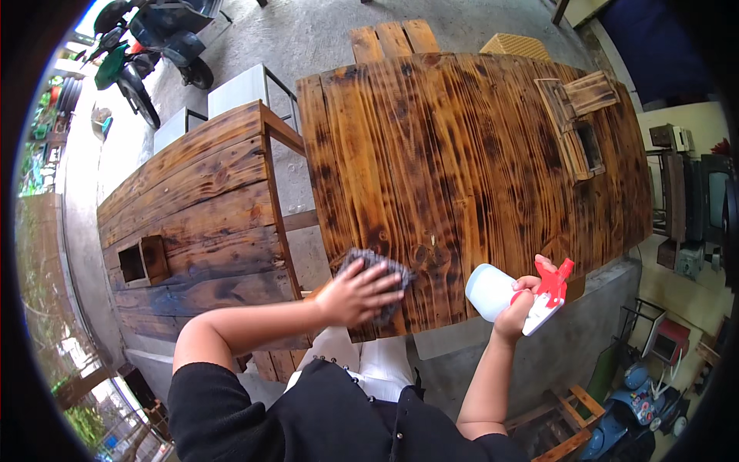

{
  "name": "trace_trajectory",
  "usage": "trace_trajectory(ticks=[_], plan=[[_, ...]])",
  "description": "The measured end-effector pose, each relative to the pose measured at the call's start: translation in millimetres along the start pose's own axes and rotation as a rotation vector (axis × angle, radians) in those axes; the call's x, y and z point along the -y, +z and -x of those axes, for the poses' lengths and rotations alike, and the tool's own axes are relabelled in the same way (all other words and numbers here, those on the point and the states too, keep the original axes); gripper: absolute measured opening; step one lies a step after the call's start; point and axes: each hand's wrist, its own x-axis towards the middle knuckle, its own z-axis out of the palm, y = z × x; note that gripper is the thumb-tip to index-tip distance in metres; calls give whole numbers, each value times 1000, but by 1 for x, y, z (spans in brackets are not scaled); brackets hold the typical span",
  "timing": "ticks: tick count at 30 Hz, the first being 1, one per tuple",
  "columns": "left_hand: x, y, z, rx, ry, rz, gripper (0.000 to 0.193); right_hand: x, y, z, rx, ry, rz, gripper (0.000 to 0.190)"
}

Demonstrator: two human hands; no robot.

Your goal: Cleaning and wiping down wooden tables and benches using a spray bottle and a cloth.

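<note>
My left hand (361, 291) lies spread on a dark grey cloth (378, 263), pressed to the near left corner of a scorched plank table (415, 173); fingers and cloth look slightly blurred. Over the table's near edge, my right hand (528, 300) holds a white spray bottle (491, 291) around its neck, tilted on its side, with the red trigger head (553, 283) pointing up and to the right. Part of the cloth is hidden under my left hand.
A second wooden table (202, 231) stands at the left across a narrow gap, with a small wooden box (144, 261) on it. An open wooden box (586, 147) rests on the main table's right side. Slatted wood (394, 41) and a woven stool (515, 46) stand beyond the far edge.
</note>
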Motion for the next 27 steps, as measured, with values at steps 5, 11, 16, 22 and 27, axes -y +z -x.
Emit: trace_trajectory(ticks=[5, 11, 16, 22, 27], plan=[[151, -112, -126, -379, -450, -322, 47, 10, 0, -3, 34, -70, 55, 48], [197, -135, -235, -545, -607, -391, 49, 13, 9, -2, -27, -17, -39, 46], [63, -89, -218, -143, 286, -79, 46, 10, 0, 0, 8, -68, 7, 39], [184, -175, -316, -404, -368, -340, 47, 10, -3, 5, 22, 72, -20, 49], [171, -152, -398, -605, -682, -340, 50, 7, 7, 2, -87, -24, 29, 35]])
